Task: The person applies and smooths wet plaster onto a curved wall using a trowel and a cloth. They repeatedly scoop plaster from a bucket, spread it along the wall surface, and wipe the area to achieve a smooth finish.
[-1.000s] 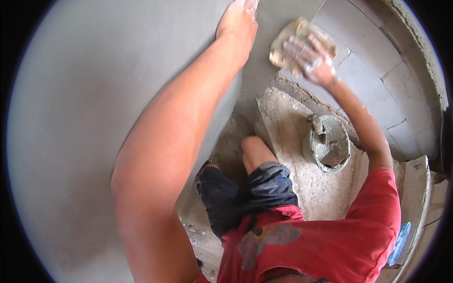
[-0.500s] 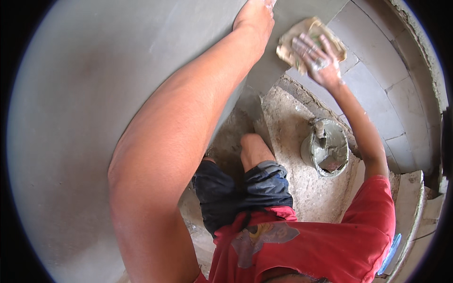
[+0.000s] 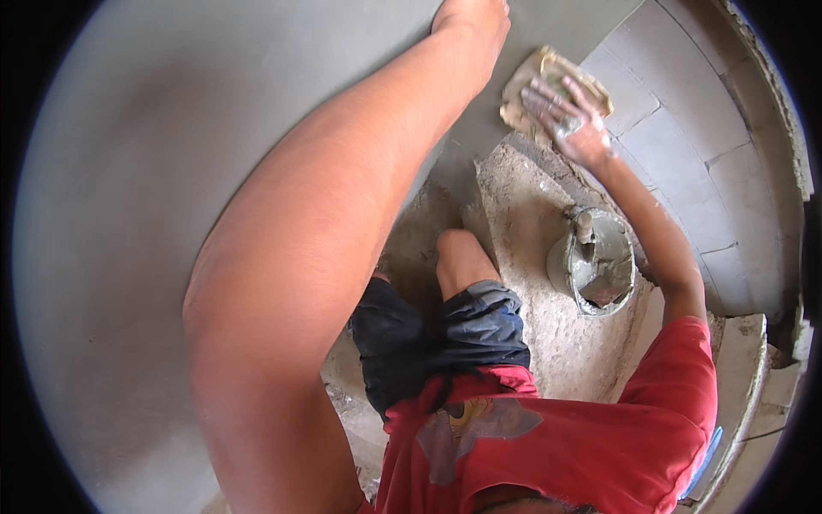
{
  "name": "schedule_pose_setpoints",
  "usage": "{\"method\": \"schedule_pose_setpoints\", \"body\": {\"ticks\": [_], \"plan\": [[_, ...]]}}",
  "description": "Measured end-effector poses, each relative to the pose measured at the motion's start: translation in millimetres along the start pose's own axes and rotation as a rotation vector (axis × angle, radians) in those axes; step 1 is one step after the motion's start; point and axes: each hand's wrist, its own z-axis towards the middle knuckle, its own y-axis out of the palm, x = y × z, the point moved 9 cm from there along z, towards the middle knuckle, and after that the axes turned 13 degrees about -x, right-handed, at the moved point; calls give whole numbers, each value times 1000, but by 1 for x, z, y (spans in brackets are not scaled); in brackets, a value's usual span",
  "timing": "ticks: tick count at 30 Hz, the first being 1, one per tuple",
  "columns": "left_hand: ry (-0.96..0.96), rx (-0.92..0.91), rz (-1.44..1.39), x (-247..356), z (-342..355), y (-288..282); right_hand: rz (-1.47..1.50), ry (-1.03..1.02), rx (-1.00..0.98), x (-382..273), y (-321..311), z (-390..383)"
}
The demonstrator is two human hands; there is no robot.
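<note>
My right hand, smeared with grey plaster, presses a tan, ragged-edged sponge-like pad against the grey plastered wall at the upper right. Its fingers lie across the pad, partly spread. At the top middle, my left hand is raised close to the smooth grey wall surface. The picture's upper edge cuts off its fingers, so I cannot see what they hold or touch. Below my right hand stands a bucket coated with grey mortar, with a tool handle sticking up inside it.
The bucket rests on a rough, dusty concrete step. Unplastered grey blocks form a curved wall on the right. My bent knee is close to the step. A blue object shows at the lower right, beside a concrete edge.
My right hand and the pad have slid slightly down and left along the wall. My left hand and forearm have shifted slightly.
</note>
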Motion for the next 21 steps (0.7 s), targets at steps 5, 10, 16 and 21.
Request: {"method": "schedule_pose_setpoints", "body": {"ticks": [5, 10, 16, 21], "plan": [[46, 6, -18, -4, 20, 0, 116, -48, 173, -47, -22, 33], [49, 6, -18, -2, 1, -7, 7, -296, -37, -105, 33, 31], [18, 10, -23, -7, -1, -7, 138, -148, 295, -42, 20, 31], [34, 38, 0, -1, 6, -5, -352, -157, 122, -104, 14, 70]]}}
